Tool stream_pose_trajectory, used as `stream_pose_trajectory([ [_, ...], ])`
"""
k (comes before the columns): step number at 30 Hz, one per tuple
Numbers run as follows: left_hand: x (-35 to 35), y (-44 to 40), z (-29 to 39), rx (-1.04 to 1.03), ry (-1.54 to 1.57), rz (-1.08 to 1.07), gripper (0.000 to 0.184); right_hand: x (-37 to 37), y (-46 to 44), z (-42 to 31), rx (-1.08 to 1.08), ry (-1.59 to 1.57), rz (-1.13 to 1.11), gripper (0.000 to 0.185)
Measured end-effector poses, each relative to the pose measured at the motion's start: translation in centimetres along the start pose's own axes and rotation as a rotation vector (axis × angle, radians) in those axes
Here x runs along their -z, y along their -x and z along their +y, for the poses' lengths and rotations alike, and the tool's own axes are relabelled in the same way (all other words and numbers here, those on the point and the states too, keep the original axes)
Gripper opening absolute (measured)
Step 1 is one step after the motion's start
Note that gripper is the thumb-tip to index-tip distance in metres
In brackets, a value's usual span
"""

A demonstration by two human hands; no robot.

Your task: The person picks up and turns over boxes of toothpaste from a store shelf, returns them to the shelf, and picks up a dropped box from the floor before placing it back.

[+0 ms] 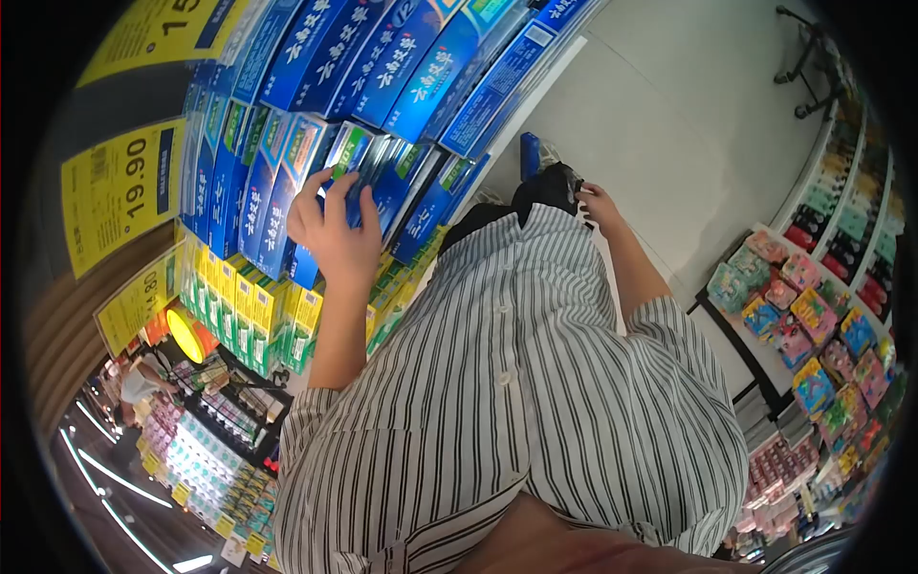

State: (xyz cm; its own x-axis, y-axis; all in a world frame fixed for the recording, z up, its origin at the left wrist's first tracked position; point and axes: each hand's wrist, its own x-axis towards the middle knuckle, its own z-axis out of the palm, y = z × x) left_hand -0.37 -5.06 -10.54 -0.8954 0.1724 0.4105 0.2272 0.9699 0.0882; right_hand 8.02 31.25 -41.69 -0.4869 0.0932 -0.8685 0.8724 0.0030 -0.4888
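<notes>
My left hand [335, 232] reaches to the shelf at the left, its fingers spread and bent over the fronts of blue toothpaste boxes [277, 196]. Its fingertips are at a blue box with a green panel [350, 151]; whether they press on it I cannot tell. More blue boxes [368, 57] are stacked farther along the shelf. Low beside my dark trousers [550, 189], my right hand [595, 204] has its fingers closed at something black, which I cannot make out. A small blue object [529, 156] shows near my shoe.
Yellow price tags [122, 196] line the shelf edge. Yellow-and-green boxes [244, 301] sit beside the blue ones. Pale floor [650, 124] stretches ahead. At the right are a rack of colourful packs [813, 316] and shelves of bottles [841, 201]. Another person [143, 378] is at the far left.
</notes>
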Motion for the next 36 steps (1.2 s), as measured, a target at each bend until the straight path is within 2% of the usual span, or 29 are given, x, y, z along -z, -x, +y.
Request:
stream_pose_trajectory([
  [2,0.1,-0.5,0.5,-0.038,-0.016,0.001,0.028,-0.2,-2.1,-0.2,0.037,-0.014,0.045,0.053],
  [5,0.9,0.1,2.4,-0.045,-0.002,-0.024,0.030,0.8,-0.4,2.8,0.014,0.030,-0.030,0.052],
  [7,0.8,1.4,4.7,-0.056,0.288,-0.045,0.032,2.9,0.7,4.5,0.008,0.241,0.041,0.048],
  [9,-0.2,2.8,7.5,-0.045,0.615,-0.216,0.024,4.7,2.2,4.8,0.005,0.245,0.103,0.050],
  [11,-3.9,4.4,10.0,-0.046,0.852,-0.505,0.019,5.9,3.6,4.7,0.000,0.257,0.146,0.051],
  [13,-9.8,7.0,11.9,0.090,0.844,-0.641,0.020,6.7,3.3,5.1,0.092,0.375,0.272,0.053],
  [15,-16.1,9.3,13.8,0.341,0.869,-0.857,0.021,7.4,2.2,6.2,0.165,0.427,0.280,0.054],
  [18,-28.2,13.8,14.6,0.526,0.702,-1.097,0.027,8.4,1.4,8.8,0.246,0.548,0.320,0.059],
  [19,-32.9,15.5,14.4,0.566,0.613,-1.167,0.029,9.0,1.0,9.6,0.277,0.532,0.295,0.061],
  [20,-38.3,18.3,13.4,0.572,0.525,-1.200,0.039,9.2,1.2,10.5,0.311,0.638,0.363,0.062],
  [21,-42.2,19.5,12.8,0.568,0.508,-1.196,0.039,9.8,1.4,10.7,0.331,0.621,0.343,0.064],
  [23,-50.6,21.5,11.9,0.507,0.255,-1.402,0.041,10.6,1.7,11.3,0.277,0.638,0.308,0.064],
  [24,-55.5,23.7,10.3,0.513,0.241,-1.433,0.044,11.1,1.7,11.2,0.302,0.694,0.321,0.064],
  [29,-71.2,25.9,8.9,0.692,0.045,-1.343,0.048,12.0,0.8,13.0,0.271,0.811,0.387,0.049],
  [31,-76.0,26.3,8.6,0.630,-0.064,-1.365,0.061,12.4,0.8,13.6,0.195,0.861,0.372,0.043],
  [33,-79.6,27.5,8.7,0.560,-0.159,-1.186,0.073,12.9,1.1,14.5,0.186,0.877,0.386,0.040],
  [35,-82.1,27.5,8.5,0.673,-0.137,-1.198,0.076,12.9,1.0,15.3,0.176,0.894,0.392,0.038],
  [36,-82.7,27.8,8.1,0.667,-0.086,-1.173,0.071,12.8,1.2,15.5,0.199,0.908,0.408,0.036],
])
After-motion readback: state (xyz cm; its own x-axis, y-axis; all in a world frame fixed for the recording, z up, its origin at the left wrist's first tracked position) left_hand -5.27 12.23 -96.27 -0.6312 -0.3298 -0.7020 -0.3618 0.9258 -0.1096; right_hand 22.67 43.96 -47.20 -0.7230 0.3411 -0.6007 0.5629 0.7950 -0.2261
